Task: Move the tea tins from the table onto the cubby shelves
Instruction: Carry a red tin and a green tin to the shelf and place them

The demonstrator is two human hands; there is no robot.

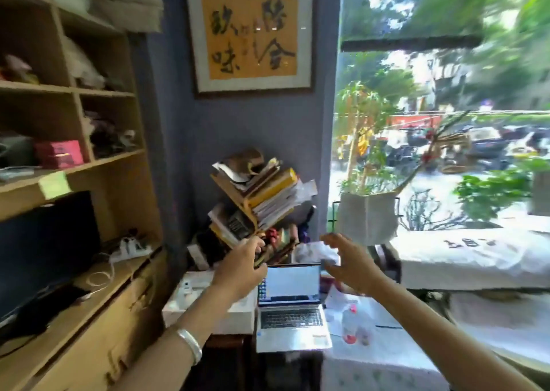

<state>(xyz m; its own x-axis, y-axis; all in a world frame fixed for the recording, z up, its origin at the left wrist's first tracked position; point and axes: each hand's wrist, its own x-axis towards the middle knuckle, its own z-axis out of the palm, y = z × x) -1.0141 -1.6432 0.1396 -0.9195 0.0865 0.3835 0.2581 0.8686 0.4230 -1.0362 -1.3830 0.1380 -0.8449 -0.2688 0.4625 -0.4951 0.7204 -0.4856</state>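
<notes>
Both my hands are raised in front of me over a small desk, and neither holds anything. My left hand (242,267), with a silver bangle on its wrist, has its fingers loosely curled. My right hand (349,264) is spread, fingers apart. The wooden cubby shelves (98,160) fill the left side of the view. One cubby holds a red box (59,153); others hold blurred bundles and bags. I see no tea tin that I can tell apart in this blurred frame.
An open laptop (290,301) sits on the desk below my hands, beside a white box (208,307) and a plastic bottle (351,322). A slanted book rack (256,200) stands behind. A dark monitor (44,251) sits on the lower shelf. A large window is at right.
</notes>
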